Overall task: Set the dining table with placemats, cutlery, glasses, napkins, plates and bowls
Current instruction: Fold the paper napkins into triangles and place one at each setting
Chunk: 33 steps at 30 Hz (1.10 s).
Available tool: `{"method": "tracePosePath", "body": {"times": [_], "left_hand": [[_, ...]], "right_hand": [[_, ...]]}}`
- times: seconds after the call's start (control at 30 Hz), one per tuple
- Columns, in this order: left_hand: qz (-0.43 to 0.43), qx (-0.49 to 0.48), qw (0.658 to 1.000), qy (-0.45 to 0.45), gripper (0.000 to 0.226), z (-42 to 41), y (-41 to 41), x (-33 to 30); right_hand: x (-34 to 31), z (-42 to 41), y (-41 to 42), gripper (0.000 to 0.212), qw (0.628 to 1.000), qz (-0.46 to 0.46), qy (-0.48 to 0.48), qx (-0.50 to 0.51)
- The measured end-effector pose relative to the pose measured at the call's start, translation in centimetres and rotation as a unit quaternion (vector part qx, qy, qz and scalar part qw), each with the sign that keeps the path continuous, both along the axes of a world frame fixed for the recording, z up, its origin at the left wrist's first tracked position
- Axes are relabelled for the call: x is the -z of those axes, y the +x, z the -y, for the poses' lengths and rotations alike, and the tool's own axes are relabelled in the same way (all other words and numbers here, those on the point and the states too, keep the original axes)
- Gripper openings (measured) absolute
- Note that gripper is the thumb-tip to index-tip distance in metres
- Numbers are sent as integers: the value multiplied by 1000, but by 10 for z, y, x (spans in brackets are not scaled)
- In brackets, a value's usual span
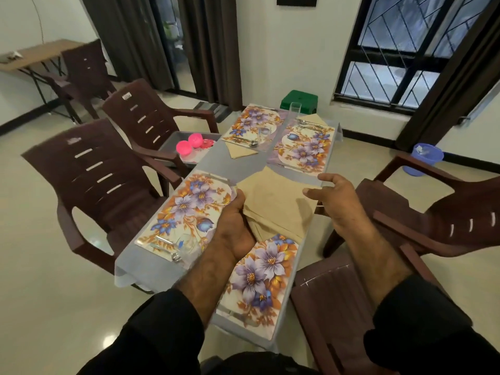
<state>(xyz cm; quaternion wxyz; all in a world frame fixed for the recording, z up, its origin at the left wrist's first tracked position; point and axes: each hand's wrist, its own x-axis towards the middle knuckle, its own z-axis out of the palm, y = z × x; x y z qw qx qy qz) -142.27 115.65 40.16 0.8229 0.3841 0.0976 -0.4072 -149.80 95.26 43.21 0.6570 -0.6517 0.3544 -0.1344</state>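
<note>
a: where are your hands right now?

b: your left hand (234, 220) is curled round the near left edge of the beige napkins (276, 204), gripping the folded cloth above the middle of the table (216, 163). your right hand (334, 197) is just beside the napkins' right edge, fingers loosely spread and relaxed, holding nothing; whether a fingertip touches the cloth, i cannot tell.

a: and what's already on the table?

b: four floral placemats. the near left placemat (186, 209) has cutlery (167, 249) and a clear glass (189, 242) at its near end. the near right placemat (259, 277) lies under your left forearm, with the held napkins hanging over its far end. the far left placemat (250, 121) carries cutlery and a glass, and a folded napkin (242, 151) sits at its near corner. the far right placemat (305, 147) has cutlery at its far end on another folded napkin (311, 119), with a tall glass (295, 110) standing just beside it.

a: anything around the table?

b: dark brown plastic chairs on both sides. the second chair (151, 117) on your left holds a grey tray (186, 139) with pink bowls (189, 143) in it. a green stool (299, 98) stands beyond the far end, and a blue bucket (424, 158) sits on the floor near the window.
</note>
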Motion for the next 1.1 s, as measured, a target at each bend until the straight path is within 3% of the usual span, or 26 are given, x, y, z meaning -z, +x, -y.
{"method": "tracePosePath", "body": {"times": [0.17,0.23,0.33,0.47,0.6,0.63,0.73,0.83,0.93,1.1], "left_hand": [[-3,-8,1000,22,67,5,-1,0],[-4,-14,1000,26,59,7,0,-2],[-8,8,1000,20,66,9,4,-2],[2,-1,1000,25,63,12,8,-5],[5,-28,999,32,61,15,13,-3],[6,-34,999,35,61,15,15,-3],[7,-40,998,37,61,17,17,-2],[14,-51,998,24,59,21,16,-2],[26,-45,999,8,56,23,14,-3],[16,-18,999,34,52,22,4,-6]], "right_hand": [[-2,-5,5,53,976,4,-215,-30],[-10,-18,4,51,962,31,-260,-78],[-24,-39,2,44,962,109,-126,-217],[-14,-25,8,30,983,129,-86,-95],[3,-7,0,66,993,24,20,-116],[8,-6,-3,66,991,13,41,-126],[12,-5,-6,32,989,59,60,-120],[7,3,2,26,979,136,129,-76],[6,4,9,18,993,72,72,-56],[9,8,16,13,996,73,35,-48]]}}
